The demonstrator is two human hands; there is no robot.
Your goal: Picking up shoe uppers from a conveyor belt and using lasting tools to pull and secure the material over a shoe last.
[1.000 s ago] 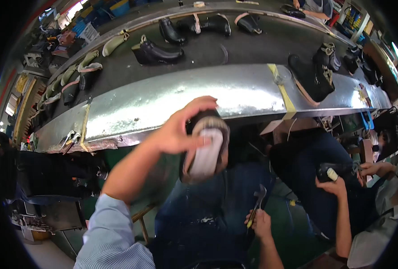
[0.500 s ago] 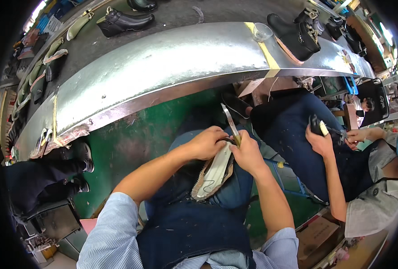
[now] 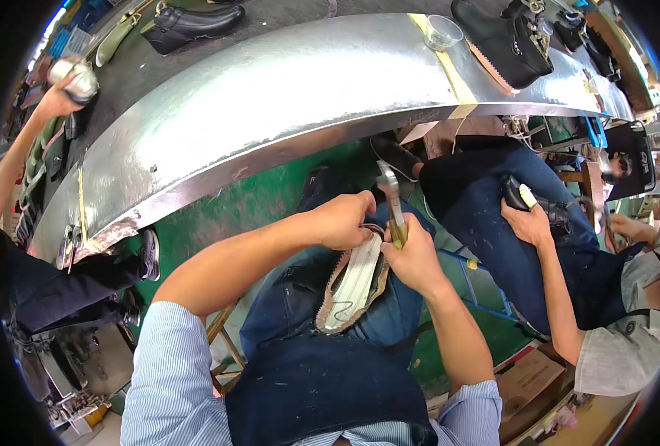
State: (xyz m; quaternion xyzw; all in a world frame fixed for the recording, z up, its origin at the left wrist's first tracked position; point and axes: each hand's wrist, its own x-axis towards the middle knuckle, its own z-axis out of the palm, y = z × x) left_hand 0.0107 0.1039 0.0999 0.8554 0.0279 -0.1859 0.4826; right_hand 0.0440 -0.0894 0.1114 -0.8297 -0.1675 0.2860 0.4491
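Note:
An unfinished shoe lies sole side up across my lap, with a pale insole board framed by the jagged edge of its dark upper. My left hand is closed on the far end of the shoe, its fingers bent at the edge of the upper. In my right hand is a pair of metal pliers with olive-yellow handles, head pointing up and away. The right fingers wrap the handles close beside the shoe's far end. What lies under my left fingers is hidden.
A metal-edged workbench curves across the front, bearing a black shoe, a black boot and a clear cup. At right, a seated co-worker's hand holds a dark shoe. Another person's hand is at far left.
The pliers have turned, so their broad head now shows. My left hand has shifted slightly at the shoe's end. At far left another person's arm has come in, holding a blurred pale object.

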